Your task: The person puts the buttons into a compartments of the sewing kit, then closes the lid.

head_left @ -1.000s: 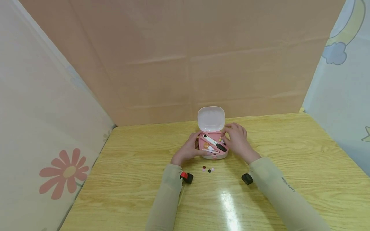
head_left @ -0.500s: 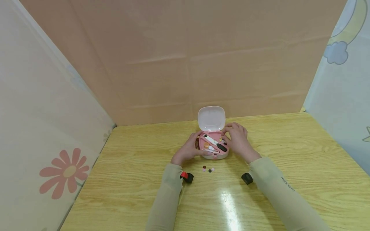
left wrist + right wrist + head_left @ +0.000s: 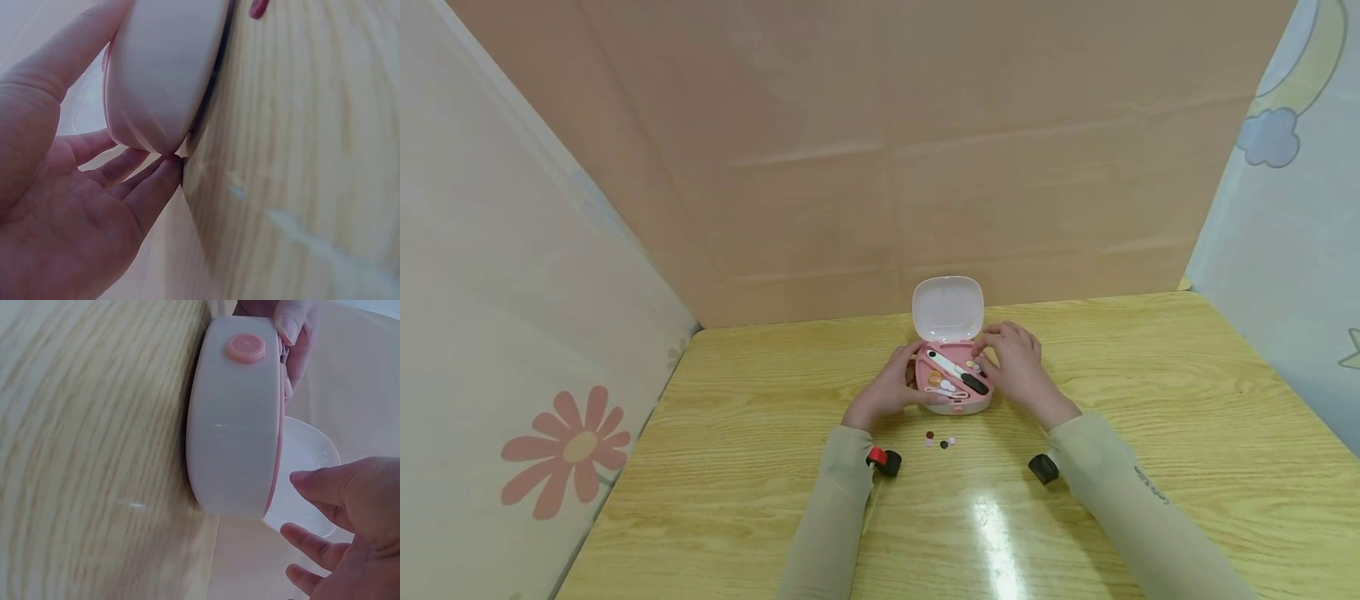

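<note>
A pink and white case (image 3: 957,407) lies on the table with its rounded lid (image 3: 948,308) raised. My left hand (image 3: 891,385) grips its left side, thumb over the front rim and fingers behind. In the left wrist view, fingertips touch the white shell (image 3: 165,69). A long white tool with a black end (image 3: 958,372) lies diagonally in the pink tray. My right hand (image 3: 1017,362) hovers at the right compartment, by several small buttons (image 3: 973,366). In the right wrist view its thumb and visible fingers stand apart; no held thing shows, though the index fingertip is partly hidden.
Several small loose buttons (image 3: 943,444) in dark and pink colours lie on the wooden table (image 3: 760,467) before the case. The tray also holds an orange round piece (image 3: 935,377) and a white loop (image 3: 946,392). A tan panel (image 3: 880,167) stands behind.
My right hand shifts very slightly among the buttons in the right compartment. The left hand, the case and the loose buttons stay in place.
</note>
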`<state>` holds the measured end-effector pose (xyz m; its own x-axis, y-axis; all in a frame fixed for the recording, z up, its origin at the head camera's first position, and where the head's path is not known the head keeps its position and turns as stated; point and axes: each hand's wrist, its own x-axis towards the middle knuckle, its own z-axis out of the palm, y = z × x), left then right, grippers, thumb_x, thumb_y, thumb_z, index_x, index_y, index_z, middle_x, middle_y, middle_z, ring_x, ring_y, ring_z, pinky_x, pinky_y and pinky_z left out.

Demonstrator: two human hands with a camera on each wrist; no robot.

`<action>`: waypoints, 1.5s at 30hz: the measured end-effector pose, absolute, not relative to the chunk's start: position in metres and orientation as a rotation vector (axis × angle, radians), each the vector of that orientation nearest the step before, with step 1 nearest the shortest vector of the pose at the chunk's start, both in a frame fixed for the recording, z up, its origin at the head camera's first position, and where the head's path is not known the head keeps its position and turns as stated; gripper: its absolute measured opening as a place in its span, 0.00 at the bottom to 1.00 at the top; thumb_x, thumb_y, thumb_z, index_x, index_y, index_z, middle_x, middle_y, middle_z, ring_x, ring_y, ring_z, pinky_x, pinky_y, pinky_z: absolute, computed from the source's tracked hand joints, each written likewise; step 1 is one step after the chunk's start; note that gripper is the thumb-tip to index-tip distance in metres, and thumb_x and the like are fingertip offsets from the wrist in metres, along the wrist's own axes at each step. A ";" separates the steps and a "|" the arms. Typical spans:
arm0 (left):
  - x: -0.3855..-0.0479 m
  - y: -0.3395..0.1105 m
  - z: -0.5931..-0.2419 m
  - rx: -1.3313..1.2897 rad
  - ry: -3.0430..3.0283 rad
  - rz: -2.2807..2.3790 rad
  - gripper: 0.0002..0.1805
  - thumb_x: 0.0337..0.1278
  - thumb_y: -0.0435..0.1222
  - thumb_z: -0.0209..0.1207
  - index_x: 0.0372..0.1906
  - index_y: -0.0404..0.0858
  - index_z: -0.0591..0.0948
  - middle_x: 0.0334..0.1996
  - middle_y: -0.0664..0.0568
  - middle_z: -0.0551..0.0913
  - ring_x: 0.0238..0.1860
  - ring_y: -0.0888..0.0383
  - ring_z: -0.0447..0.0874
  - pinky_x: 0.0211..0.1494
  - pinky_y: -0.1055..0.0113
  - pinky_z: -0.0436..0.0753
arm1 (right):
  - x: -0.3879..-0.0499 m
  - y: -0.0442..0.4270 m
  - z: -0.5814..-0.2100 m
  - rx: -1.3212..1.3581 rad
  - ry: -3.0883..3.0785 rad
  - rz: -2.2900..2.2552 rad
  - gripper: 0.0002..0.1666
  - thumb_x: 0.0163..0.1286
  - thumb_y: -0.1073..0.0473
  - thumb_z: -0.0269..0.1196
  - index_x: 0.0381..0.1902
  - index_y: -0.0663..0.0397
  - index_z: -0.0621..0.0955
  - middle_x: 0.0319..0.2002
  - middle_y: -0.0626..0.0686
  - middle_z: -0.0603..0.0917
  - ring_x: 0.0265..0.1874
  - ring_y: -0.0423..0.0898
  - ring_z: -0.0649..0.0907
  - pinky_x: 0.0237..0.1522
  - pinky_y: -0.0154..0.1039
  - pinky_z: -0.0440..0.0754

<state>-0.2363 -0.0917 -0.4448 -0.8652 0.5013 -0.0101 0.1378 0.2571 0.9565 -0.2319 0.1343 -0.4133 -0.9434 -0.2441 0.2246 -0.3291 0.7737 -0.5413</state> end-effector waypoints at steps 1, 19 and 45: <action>-0.235 -0.092 -0.442 0.588 2.218 1.640 0.52 0.45 0.31 0.72 0.74 0.41 0.54 0.63 0.41 0.57 0.61 0.49 0.68 0.62 0.57 0.71 | -0.231 0.134 -0.413 0.462 -2.823 0.903 0.02 0.66 0.63 0.63 0.33 0.55 0.82 0.57 0.65 0.73 0.63 0.68 0.59 0.61 0.69 0.46; -0.239 -0.092 -0.452 0.608 2.219 1.649 0.52 0.45 0.34 0.73 0.74 0.44 0.55 0.62 0.48 0.58 0.58 0.56 0.71 0.58 0.64 0.74 | -0.216 0.134 -0.404 0.520 -2.800 0.908 0.02 0.64 0.65 0.64 0.35 0.55 0.82 0.59 0.66 0.71 0.65 0.70 0.56 0.61 0.69 0.45; -0.238 -0.093 -0.451 0.543 2.241 1.631 0.53 0.43 0.38 0.74 0.74 0.50 0.56 0.60 0.54 0.60 0.58 0.58 0.71 0.59 0.66 0.73 | -0.178 0.137 -0.404 0.568 -2.725 0.916 0.04 0.60 0.64 0.68 0.34 0.54 0.82 0.58 0.65 0.73 0.64 0.71 0.58 0.61 0.70 0.46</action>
